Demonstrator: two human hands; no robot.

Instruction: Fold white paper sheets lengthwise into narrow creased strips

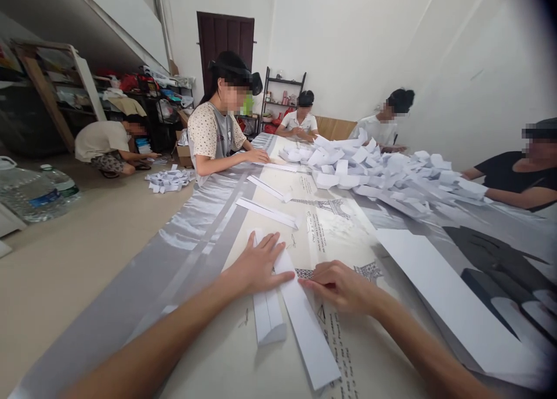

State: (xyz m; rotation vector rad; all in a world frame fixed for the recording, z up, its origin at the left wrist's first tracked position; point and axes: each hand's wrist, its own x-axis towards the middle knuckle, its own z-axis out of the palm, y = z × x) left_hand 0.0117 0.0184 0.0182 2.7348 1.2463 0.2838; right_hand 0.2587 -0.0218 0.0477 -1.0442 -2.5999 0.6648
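My left hand (263, 264) lies flat with its fingers spread, pressing on white paper on the table. Under it, a creased paper strip (266, 312) with a curled near end points toward me. A second, smooth paper strip (311, 335) slants down to the right beside it, its upper part running under my left thumb. My right hand (339, 284) has curled fingers, with thumb and forefinger closed together at the right edge of this smooth strip. Farther up the table lie two folded paper strips, a nearer one (267, 212) and a farther one (267, 187).
A large heap of folded white paper pieces (374, 167) covers the table's far right. A stack of long white paper (448, 294) lies right of my hand. Several people sit around the table; another person (108, 147) crouches on the floor beside a small paper pile (169, 180).
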